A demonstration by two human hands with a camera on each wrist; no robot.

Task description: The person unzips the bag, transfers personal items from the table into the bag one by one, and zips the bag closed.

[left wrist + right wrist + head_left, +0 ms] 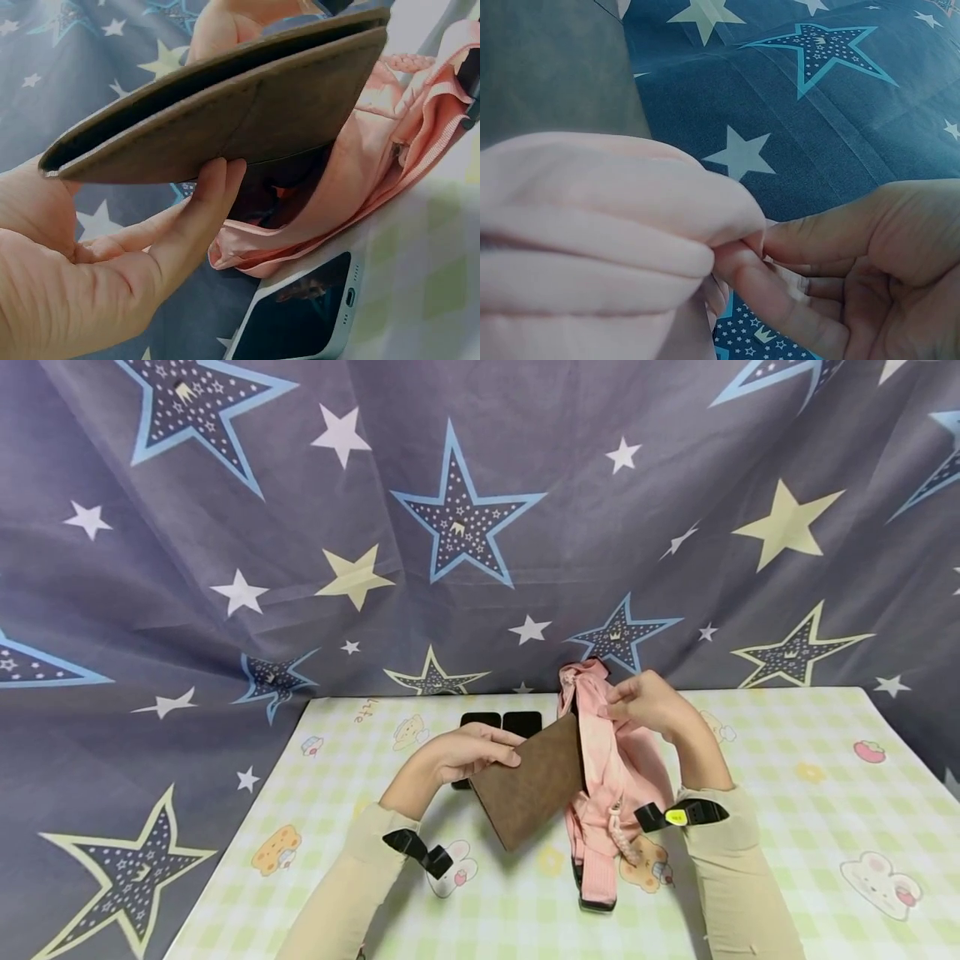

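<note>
Brown, leather-like flat rectangular case is tilted at the open mouth of the pink fabric bag; the left hand pinches its outer end, the right hand pinches the bag's fabric. Spreading that mouth and keeping the case parallel to it should prevent snagging.

Across the upper frame I face a dark, star-printed curtain. Below it spreads a green-checked tabletop, a strawberry print at the right. Just below mid-frame I see two black-faced phones, the left one too covered to be sure.
</note>
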